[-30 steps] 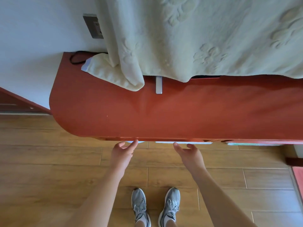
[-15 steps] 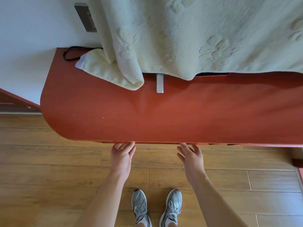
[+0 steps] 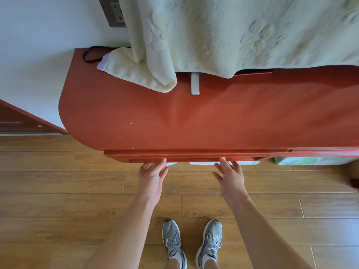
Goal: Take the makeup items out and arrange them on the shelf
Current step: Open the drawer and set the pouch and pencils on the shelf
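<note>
A red-brown table top [image 3: 194, 121] fills the middle of the head view. Under its front edge a drawer front [image 3: 194, 157] sticks out a little. My left hand [image 3: 152, 175] reaches up with its fingertips at the drawer's lower edge. My right hand [image 3: 229, 176] is beside it, fingers spread and straight, tips near the same edge. Neither hand holds anything. No makeup items show; pale white things [image 3: 223, 163] peek out below the drawer.
A pale green towel [image 3: 213, 35] hangs over the table's back half. A silver bar [image 3: 194, 83] and a black cable [image 3: 91, 55] lie on the top. A wall socket [image 3: 114, 12] is at upper left. Wooden floor [image 3: 58, 191] and my grey shoes [image 3: 192, 241] are below.
The drawer front has come out from under the table edge. Both hands stayed at that edge, and my view has shifted, so the table sits further right in the frame.
</note>
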